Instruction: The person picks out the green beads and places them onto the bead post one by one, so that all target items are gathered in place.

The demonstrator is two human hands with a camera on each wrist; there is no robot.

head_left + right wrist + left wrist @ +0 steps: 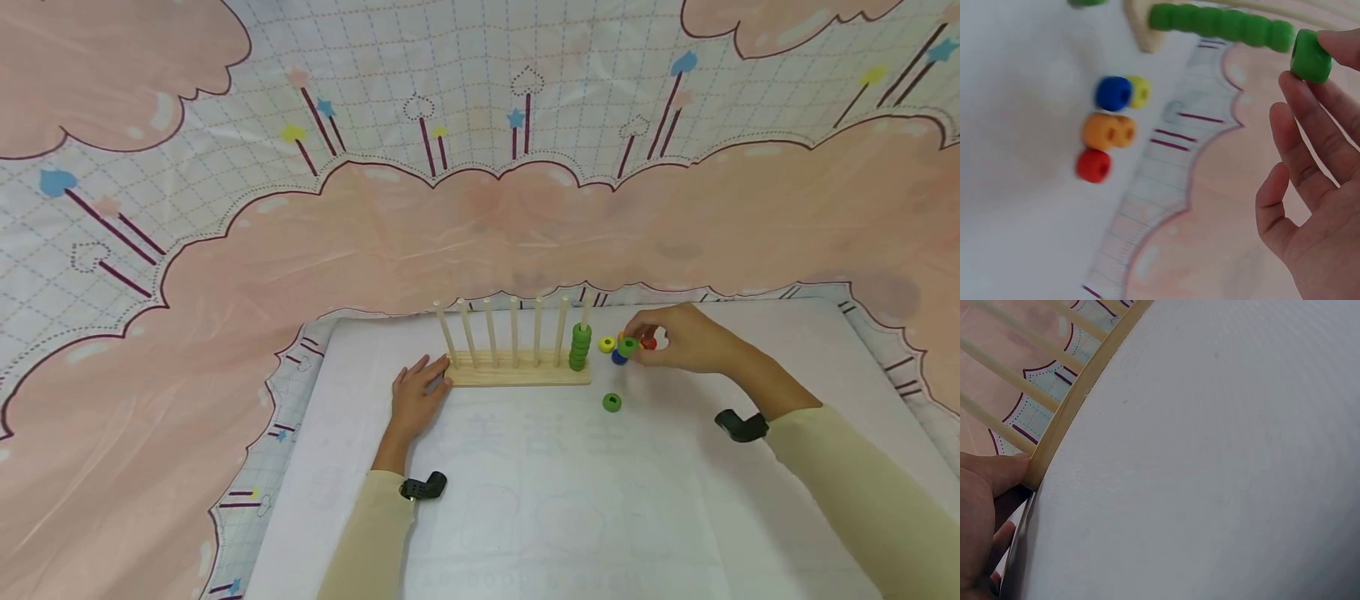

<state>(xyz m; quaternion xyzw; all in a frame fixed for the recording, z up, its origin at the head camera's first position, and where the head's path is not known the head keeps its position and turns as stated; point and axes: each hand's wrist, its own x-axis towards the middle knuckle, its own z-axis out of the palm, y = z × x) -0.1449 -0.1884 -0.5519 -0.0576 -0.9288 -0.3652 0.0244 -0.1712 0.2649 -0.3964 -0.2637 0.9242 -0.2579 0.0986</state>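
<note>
A wooden peg rack [517, 377] stands on the white table, with several upright pegs along its base. Green beads [581, 347] are stacked on its rightmost peg; the other pegs are bare. My left hand [420, 398] holds the rack's left end, the thumb [1007, 472] against the base [1063, 422]. To the right of the rack, my right hand [686, 337] pinches a green bead [1311, 57] between thumb and fingertips. That bead is lifted near the top of the green stack [1219, 25] in the right wrist view.
Loose beads lie right of the rack: yellow [1139, 92], blue [1113, 94], two orange [1099, 131] and red [1093, 165]. A single green bead [612, 402] lies nearer the front. Behind the table [525, 483] hangs a pink patterned cloth [487, 225].
</note>
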